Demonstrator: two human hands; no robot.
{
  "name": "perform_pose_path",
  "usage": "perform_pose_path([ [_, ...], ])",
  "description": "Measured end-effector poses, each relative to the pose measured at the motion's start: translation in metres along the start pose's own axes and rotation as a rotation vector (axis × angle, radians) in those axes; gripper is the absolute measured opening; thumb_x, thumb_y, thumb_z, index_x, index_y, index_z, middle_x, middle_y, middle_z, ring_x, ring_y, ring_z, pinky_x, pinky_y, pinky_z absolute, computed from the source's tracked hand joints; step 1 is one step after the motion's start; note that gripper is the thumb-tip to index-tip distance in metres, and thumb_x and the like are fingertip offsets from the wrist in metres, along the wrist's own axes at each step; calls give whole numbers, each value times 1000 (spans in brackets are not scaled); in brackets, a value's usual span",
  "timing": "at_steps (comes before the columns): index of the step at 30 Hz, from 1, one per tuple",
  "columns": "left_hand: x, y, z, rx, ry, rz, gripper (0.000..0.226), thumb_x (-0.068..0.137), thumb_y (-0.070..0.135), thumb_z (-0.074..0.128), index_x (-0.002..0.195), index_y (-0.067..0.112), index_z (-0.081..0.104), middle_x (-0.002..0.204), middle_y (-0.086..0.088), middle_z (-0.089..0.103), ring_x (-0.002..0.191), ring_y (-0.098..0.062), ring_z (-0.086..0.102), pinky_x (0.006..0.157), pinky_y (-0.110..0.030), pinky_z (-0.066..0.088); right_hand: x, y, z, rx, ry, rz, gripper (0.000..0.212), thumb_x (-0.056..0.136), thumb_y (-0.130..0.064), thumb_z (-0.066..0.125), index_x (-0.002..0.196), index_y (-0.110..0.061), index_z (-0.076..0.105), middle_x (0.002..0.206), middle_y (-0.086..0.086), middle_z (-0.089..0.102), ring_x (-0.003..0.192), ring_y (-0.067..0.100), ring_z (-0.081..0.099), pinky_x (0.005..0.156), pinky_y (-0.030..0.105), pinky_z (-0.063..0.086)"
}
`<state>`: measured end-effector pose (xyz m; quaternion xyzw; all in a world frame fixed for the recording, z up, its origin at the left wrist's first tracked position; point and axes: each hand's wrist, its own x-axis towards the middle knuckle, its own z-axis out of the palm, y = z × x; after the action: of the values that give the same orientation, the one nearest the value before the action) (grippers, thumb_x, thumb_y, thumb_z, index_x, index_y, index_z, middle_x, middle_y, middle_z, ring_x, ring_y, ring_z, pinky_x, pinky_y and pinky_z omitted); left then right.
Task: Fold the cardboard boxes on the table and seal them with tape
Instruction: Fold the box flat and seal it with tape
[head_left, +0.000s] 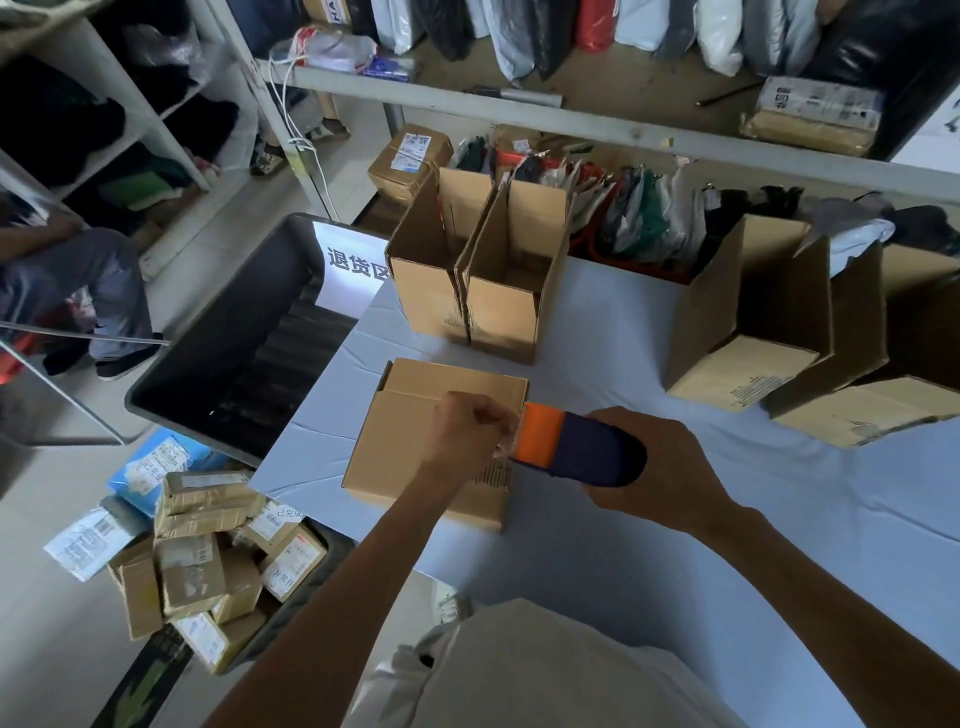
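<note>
While the cloth-covered table (597, 322) is spread wide across the view, a black bin (208, 374) is seen just beside its left edge. Two large open boxes (748, 364) are laid tilted at the right (flaps gaping), and two smaller open boxes (498, 312) are stood upright, side by side and touching, at the far middle. Nearer, the folded box (405, 452) is set flat on the table's near left part, its top flaps brought down. Over its right edge a tape dispenser (582, 447), orange in front and dark blue behind, is gripped by the right hand (665, 467), fingers wrapped round its body. The left hand (467, 441) is curled above the box top, fingertips pinched at the dispenser's orange front; any tape there cannot be made out.
</note>
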<state>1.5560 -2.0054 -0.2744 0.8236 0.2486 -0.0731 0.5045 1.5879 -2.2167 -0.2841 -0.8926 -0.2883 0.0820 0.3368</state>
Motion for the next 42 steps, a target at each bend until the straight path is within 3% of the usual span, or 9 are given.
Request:
perform_pose_path([
  [3, 6, -6, -2, 56, 1, -6, 27, 81, -10, 54, 70, 9, 70, 61, 1, 62, 61, -14, 61, 64, -28, 55, 4, 1, 1, -6, -84, -51, 44, 64, -28, 81, 103, -23, 62, 83, -8, 68, 75, 8, 64, 66, 17, 52],
  [7, 8, -12, 2, 97, -13, 1, 34, 73, -13, 50, 61, 12, 69, 57, 4, 62, 58, -12, 59, 63, -29, 54, 0, 1, 3, -41, -127, -39, 41, 65, -26, 80, 102, -20, 62, 82, -6, 67, 74, 10, 63, 66, 20, 52],
  [13, 20, -29, -18, 185, 137, 15, 12, 78, 7, 64, 73, 9, 75, 72, -3, 70, 70, -15, 64, 71, -28, 56, -15, 25, -8, -174, -157, 119, 32, 62, -32, 74, 91, -27, 60, 76, -11, 65, 70, 6, 62, 64, 25, 54],
  [17, 33, -20, -18, 164, 51, 17, 12, 85, 9, 65, 78, 11, 74, 73, -1, 67, 76, -19, 66, 80, -33, 56, -11, 41, -17, -196, -125, 144, 39, 56, -38, 80, 88, -30, 60, 72, -13, 63, 66, 3, 61, 58, 23, 53],
  [23, 41, -32, -10, 88, -3, -35, 10, 80, 20, 73, 84, 11, 73, 79, -4, 71, 70, -19, 66, 74, -32, 56, 1, 52, -17, -204, -180, 159, 40, 58, -36, 81, 91, -28, 60, 74, -11, 65, 69, 4, 61, 60, 22, 53],
  [29, 44, -49, -4, 157, 106, 23, 15, 80, 16, 74, 68, 24, 69, 67, 7, 64, 67, -11, 60, 65, -24, 50, 11, 54, -2, -203, -214, 173, 35, 59, -36, 80, 86, -31, 58, 72, -13, 64, 67, 2, 60, 55, 12, 39],
  [34, 42, -57, 3, 295, 150, 148, 12, 83, 8, 64, 81, 16, 73, 74, 7, 64, 67, -8, 55, 65, -18, 41, 17, 58, 5, -214, -255, 197, 37, 59, -34, 81, 88, -33, 58, 74, -14, 64, 69, 3, 60, 55, 10, 36],
  [37, 41, -67, 10, 417, 193, 229, 6, 84, 9, 61, 87, 8, 66, 85, -4, 64, 72, -21, 59, 64, -26, 45, 18, 59, 7, -193, -266, 194, 39, 60, -32, 81, 87, -35, 54, 74, -15, 61, 68, 1, 58, 55, 8, 34],
  [42, 43, -81, 13, 608, 321, 225, 54, 83, 34, 68, 126, 11, 46, 121, -14, 42, 102, -32, 44, 86, -44, 45, 22, 63, 11, -226, -270, 169, 42, 59, -34, 81, 93, -32, 57, 76, -15, 59, 70, 4, 57, 56, 11, 37],
])
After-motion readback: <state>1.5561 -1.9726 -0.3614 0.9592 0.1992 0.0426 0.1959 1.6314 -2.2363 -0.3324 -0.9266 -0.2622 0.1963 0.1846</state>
